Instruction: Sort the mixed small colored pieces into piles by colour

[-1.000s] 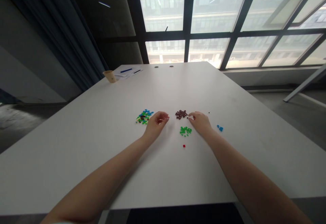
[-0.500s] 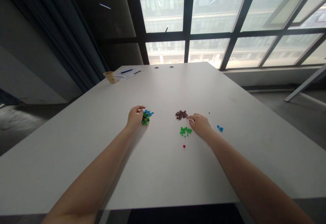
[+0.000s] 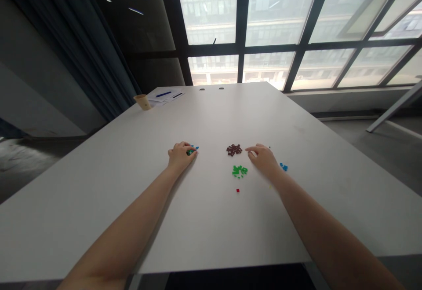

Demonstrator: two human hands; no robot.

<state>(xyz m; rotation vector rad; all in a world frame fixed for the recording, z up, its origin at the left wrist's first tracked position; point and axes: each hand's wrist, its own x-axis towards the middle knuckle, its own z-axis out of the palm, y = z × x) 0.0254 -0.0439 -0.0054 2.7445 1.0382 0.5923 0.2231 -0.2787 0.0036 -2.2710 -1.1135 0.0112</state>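
Left hand [image 3: 180, 156] covers mixed pile [image 3: 193, 149], mid-table [image 3: 211, 237].

The left hand [image 3: 180, 156] has moved over the mixed pile [image 3: 193, 150].

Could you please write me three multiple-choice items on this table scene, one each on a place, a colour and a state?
1. Where does the paper cup stand on the white table?
A. near the far left corner
B. beside the red piece
C. under the right hand

2. What colour is the pile nearer the person, just below the dark brown pile?
A. yellow
B. green
C. white

3. What is the left hand doing?
A. raised high off the table
B. resting on the mixed pile of small pieces
C. holding the cup

Answers: 1 A, the cup stands by the papers at the far left corner. 2 B, its pieces are bright green. 3 B, the hand covers most of that pile, and blue and green bits show at its fingertips.
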